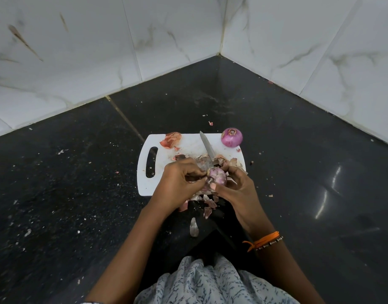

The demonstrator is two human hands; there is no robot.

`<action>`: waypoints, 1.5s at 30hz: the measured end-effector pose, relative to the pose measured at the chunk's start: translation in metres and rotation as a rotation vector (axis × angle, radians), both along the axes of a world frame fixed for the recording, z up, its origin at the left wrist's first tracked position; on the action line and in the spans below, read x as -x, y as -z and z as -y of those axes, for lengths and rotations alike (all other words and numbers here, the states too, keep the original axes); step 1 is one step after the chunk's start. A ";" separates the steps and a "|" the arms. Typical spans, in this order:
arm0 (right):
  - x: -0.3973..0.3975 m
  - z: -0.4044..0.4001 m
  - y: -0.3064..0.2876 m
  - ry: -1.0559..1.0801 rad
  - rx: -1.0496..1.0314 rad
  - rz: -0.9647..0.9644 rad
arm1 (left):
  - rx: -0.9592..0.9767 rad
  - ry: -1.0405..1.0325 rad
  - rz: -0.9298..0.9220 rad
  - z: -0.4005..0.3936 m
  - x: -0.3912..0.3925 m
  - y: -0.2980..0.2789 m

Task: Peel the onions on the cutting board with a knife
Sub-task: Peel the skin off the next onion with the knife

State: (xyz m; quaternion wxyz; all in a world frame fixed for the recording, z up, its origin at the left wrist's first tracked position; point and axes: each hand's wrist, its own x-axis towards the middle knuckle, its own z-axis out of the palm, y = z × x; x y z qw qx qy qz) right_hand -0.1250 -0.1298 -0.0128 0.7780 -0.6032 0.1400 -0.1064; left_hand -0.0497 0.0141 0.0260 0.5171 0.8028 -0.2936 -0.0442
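Centre of frame: left hand (pixel 180 178) and right hand (pixel 234 185) both grip half-peeled onion (pixel 217 175) over near edge of cutting board (pixel 188 145). Knife (pixel 207 148) lies on board, tip pointing up-frame. Second onion (pixel 231 137) at board's upper-right corner. Peels (pixel 171 140) upper left.

Glossy dark stone worktop (pixel 298 172); smooth white plastic cutting board (pixel 188 143); shiny metal knife (pixel 207 145); papery onion peels (pixel 170 140); glossy marbled wall tiles (pixel 79 51).
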 end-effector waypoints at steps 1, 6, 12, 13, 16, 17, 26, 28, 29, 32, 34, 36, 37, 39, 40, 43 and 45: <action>0.000 0.000 0.000 0.000 0.010 0.002 | -0.004 -0.001 0.003 0.001 0.000 0.000; 0.000 0.002 -0.002 0.016 0.053 0.003 | -0.029 -0.003 0.026 0.003 0.000 0.000; -0.001 0.002 -0.002 0.023 0.015 0.004 | -0.022 -0.064 0.051 0.006 0.003 0.003; -0.002 0.001 -0.001 0.022 -0.015 0.011 | -0.018 -0.072 0.064 0.007 0.003 0.003; -0.003 -0.001 -0.001 0.019 -0.060 0.017 | -0.012 -0.102 0.087 0.008 0.006 0.005; -0.004 -0.002 0.000 0.016 -0.084 0.019 | -0.017 -0.111 0.093 0.008 0.006 0.005; -0.001 0.005 0.001 -0.096 -0.197 0.097 | 0.098 -0.160 -0.175 0.009 0.005 0.008; -0.001 0.005 0.002 -0.115 -0.225 0.104 | 0.108 -0.169 -0.218 0.009 0.005 0.010; -0.001 0.005 0.003 -0.121 -0.250 0.108 | 0.120 -0.177 -0.243 0.009 0.004 0.011; -0.001 0.006 0.005 -0.114 -0.363 0.109 | 0.219 -0.205 -0.405 0.010 0.003 0.014; -0.002 0.005 0.006 -0.100 -0.402 0.094 | 0.343 -0.224 -0.588 0.013 0.004 0.014; -0.002 0.003 0.007 -0.076 -0.427 0.074 | 0.455 -0.244 -0.748 0.015 0.006 0.014; -0.003 0.002 0.007 -0.061 -0.434 0.068 | 0.482 -0.248 -0.778 0.014 0.006 0.014; -0.003 0.002 0.007 -0.038 -0.441 0.071 | 0.471 -0.216 -0.758 0.013 0.006 0.014; -0.003 0.002 0.006 -0.037 -0.437 0.079 | 0.446 -0.186 -0.733 0.013 0.007 0.014; -0.003 0.001 0.005 -0.054 -0.390 0.108 | 0.332 -0.120 -0.646 0.012 0.009 0.011; -0.003 0.000 0.006 -0.067 -0.327 0.113 | 0.261 -0.144 -0.561 0.014 0.009 0.010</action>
